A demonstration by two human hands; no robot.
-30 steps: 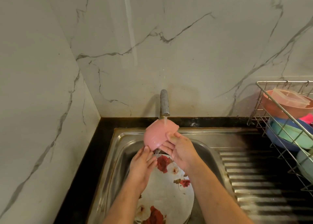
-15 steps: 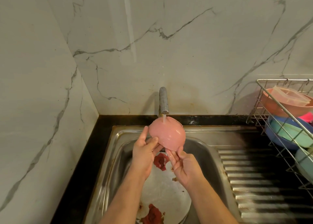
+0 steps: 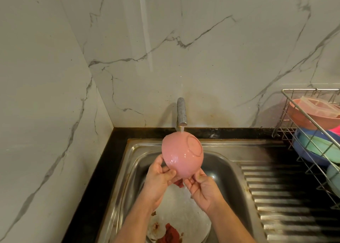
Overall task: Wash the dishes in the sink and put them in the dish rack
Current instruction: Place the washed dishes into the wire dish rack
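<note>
We hold the pink bowl [image 3: 182, 154] upside down above the sink [image 3: 228, 161], directly under the tap [image 3: 181, 114], whose thin stream lands on the far edge of the bowl's base ring. We judge the bowl to be light, rigid plastic or melamine; its wet, glossy outer wall will be slippery, so the rim is the safest place to take hold, with the thumb outside and the fingers hooked under the lip. The left hand [image 3: 158, 180] sits at the near left of the rim, its grip clamped on the bowl with the thumb pressed against the outer wall. The right hand [image 3: 202, 189] takes the near right of the rim, its grip likewise closed on the bowl, pinching the lip between thumb and fingers. Both forearms rise from the near edge of the scene and converge on the bowl, wrists bent slightly upward. A floral plate [image 3: 176, 211] lies in the sink basin below the hands, not yet racked. The dish rack [image 3: 303, 125] stands at the far right, already holding several bowls.
</note>
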